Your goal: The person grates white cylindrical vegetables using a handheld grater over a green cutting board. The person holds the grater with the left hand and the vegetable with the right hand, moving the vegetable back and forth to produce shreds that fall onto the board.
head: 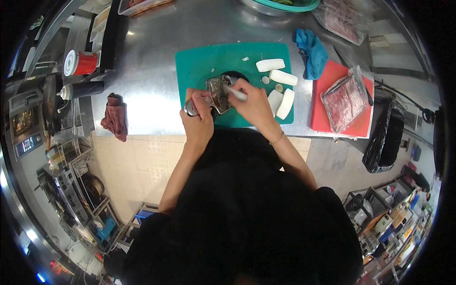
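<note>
My left hand (198, 117) grips the handle of a metal box grater (219, 93), which is tilted over a dark round container (236, 75) on a green cutting board (192, 67). Against the grater's face, my right hand (253, 103) holds a white peeled vegetable piece (238, 94), probably radish, slightly blurred. Several white peeled blocks lie at the board's right side, among them an upper one (270, 65) and a lower one (285, 104). Small round end slices (265, 79) rest near them. The container is mostly hidden by the grater and my hands.
Right of the board are a blue cloth (312, 53), a knife (342, 56) and a red cutting board (320, 117) bearing wrapped meat (343, 103). A brown cloth (115, 117) and a squeeze bottle (82, 90) lie left. A teal colander (295, 8) stands at the steel table's (153, 46) back.
</note>
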`<state>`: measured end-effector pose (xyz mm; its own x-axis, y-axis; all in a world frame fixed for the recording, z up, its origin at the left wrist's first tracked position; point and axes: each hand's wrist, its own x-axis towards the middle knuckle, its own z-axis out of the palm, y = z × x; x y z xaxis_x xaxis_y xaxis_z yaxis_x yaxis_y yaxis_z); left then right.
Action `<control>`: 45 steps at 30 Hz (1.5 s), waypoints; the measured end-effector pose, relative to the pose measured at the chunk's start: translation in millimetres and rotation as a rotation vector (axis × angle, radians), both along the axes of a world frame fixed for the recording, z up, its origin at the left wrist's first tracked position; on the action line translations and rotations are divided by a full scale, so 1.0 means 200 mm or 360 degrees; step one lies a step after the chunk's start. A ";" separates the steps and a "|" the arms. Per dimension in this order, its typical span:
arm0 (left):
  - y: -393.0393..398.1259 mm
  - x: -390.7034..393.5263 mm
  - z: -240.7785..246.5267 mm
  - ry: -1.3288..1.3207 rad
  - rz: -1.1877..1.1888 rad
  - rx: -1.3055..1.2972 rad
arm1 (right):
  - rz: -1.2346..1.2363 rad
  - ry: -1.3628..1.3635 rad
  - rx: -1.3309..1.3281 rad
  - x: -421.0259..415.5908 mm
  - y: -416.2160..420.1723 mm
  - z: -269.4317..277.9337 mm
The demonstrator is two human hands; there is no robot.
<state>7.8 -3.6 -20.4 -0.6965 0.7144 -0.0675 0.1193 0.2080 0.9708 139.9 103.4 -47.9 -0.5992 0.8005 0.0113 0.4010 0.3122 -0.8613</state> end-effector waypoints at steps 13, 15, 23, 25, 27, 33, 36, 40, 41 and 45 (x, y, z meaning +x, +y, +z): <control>-0.01 0.01 0.03 0.0061 0.0007 -0.0052 | -0.0018 0.0020 -0.0279 0.01 0.03 0.00; -0.02 0.01 0.03 0.0044 0.0002 -0.0075 | -0.0001 -0.0011 -0.0227 0.01 0.03 -0.01; 0.00 0.01 0.02 0.0057 0.0005 -0.0078 | 0.0025 -0.0091 -0.0054 0.01 0.07 -0.07; -0.01 0.01 0.00 0.0099 0.0014 -0.0048 | 0.0103 -0.0022 -0.0090 0.01 0.02 0.00; -0.01 0.01 0.01 0.0121 0.0020 -0.0036 | 0.0119 0.0053 -0.0145 0.02 0.01 0.02; -0.02 -0.01 0.00 0.0086 -0.0001 -0.0080 | 0.0152 0.0017 -0.0134 -0.04 0.04 0.07; -0.02 0.00 0.01 0.0051 0.0030 -0.0046 | 0.0089 0.0071 -0.0175 -0.04 0.09 -0.04; -0.02 -0.01 0.01 0.0105 -0.0017 -0.0032 | 0.0149 0.0096 -0.0117 -0.06 0.07 0.02; -0.03 -0.01 0.01 0.0116 -0.0023 -0.0021 | 0.0155 0.0045 -0.0154 -0.04 0.08 0.01; -0.01 0.00 0.01 0.0098 -0.0003 -0.0002 | 0.0135 0.0040 -0.0174 -0.04 0.13 -0.07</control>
<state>7.5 -6.5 -18.2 -0.6982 0.7155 -0.0258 0.1789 0.2092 0.9614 132.2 129.9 -61.8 -0.6656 0.7441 -0.0573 0.3551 0.2482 -0.9013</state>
